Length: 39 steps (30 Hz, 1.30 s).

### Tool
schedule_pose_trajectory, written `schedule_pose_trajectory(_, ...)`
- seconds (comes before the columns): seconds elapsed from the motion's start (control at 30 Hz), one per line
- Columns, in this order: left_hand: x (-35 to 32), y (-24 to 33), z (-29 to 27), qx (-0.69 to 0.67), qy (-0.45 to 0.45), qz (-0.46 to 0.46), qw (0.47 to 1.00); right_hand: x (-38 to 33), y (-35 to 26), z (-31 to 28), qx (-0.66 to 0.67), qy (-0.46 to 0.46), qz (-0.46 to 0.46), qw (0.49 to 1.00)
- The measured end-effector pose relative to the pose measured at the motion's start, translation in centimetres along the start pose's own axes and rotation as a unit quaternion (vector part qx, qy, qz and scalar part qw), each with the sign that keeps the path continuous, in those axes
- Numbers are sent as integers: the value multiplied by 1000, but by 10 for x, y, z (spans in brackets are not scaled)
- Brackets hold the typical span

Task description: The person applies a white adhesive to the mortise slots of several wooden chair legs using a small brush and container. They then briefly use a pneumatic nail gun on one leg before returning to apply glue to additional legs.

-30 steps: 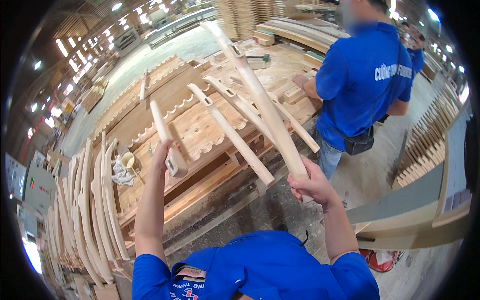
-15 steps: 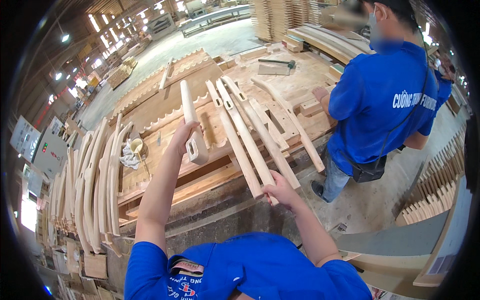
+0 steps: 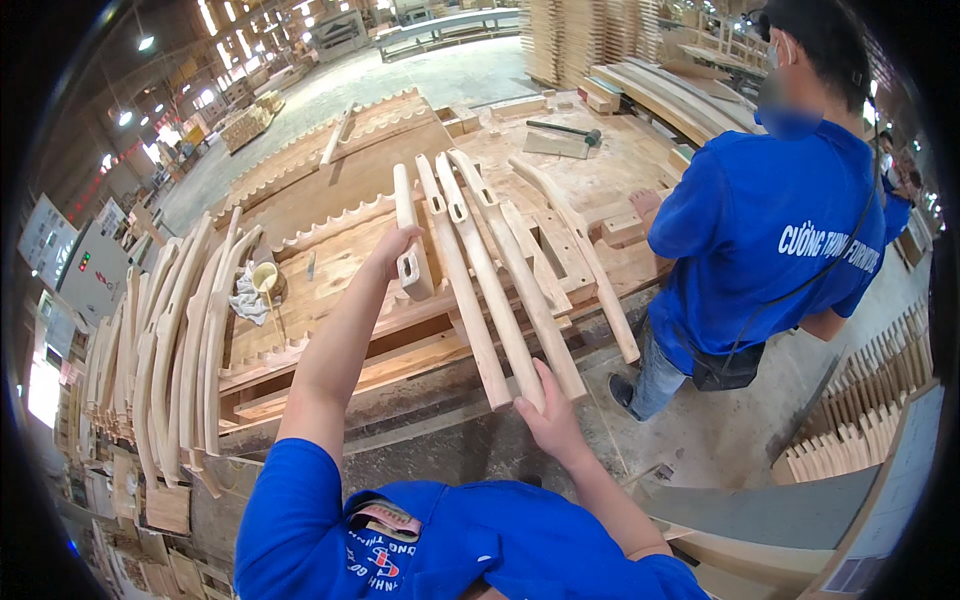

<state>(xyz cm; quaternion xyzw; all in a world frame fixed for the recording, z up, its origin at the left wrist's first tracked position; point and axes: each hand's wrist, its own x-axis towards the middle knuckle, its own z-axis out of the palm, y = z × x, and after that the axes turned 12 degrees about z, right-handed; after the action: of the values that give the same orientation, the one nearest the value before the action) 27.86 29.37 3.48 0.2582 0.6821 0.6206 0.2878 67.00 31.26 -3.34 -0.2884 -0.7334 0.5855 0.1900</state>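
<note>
My left hand (image 3: 398, 250) is closed around a pale wooden piece (image 3: 404, 200) with an oval slot in its near end. Just right of it, three long slotted wooden chair-leg-like pieces lie side by side, their near ends sticking out past the bench edge: a left one (image 3: 463, 290), a middle one (image 3: 490, 265) and a right one (image 3: 527, 275). My right hand (image 3: 555, 420) grips the near end of the middle long piece, thumb and fingers on its two sides. A further curved wooden piece (image 3: 582, 240) lies to the right, apart from my hands.
The wooden workbench (image 3: 345, 270) carries scalloped strips, a hammer (image 3: 570, 131) and a cup (image 3: 265, 277) beside a rag (image 3: 246, 298). Many curved wooden parts (image 3: 165, 350) stand stacked at left. A co-worker in blue (image 3: 770, 230) stands close on the right, one hand on the bench.
My left hand has carried its slotted piece rightward, closer to the long pieces. My right hand has shifted its grip at the middle piece's end, and the view has turned slightly.
</note>
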Motion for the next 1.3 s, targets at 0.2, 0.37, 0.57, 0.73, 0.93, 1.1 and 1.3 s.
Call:
schedule_pose_trajectory(0.2,11,-21,8,17,36,-45,998,-49,-35,-53,-133,-113,99,980)
schedule_pose_trajectory(0.37,14,-32,29,-26,26,2,999,-54,-6,-79,11,47,72,996)
schedule_pose_trajectory(0.57,-2,-20,-10,49,116,-21,992,-57,-39,-69,99,-11,-7,995)
schedule_pose_trajectory(0.73,-55,17,-76,267,63,101,956,-58,-75,-24,203,-153,20,967)
schedule_pose_trajectory(0.93,-178,29,-249,579,116,168,789,-47,-85,44,121,-332,8,936)
schedule_pose_trajectory(1.1,-338,32,-380,684,258,103,674,-44,-103,121,146,-395,60,905)
schedule_pose_trajectory(1.3,-501,-1,-419,401,488,113,767,-33,-108,282,174,-470,161,850)
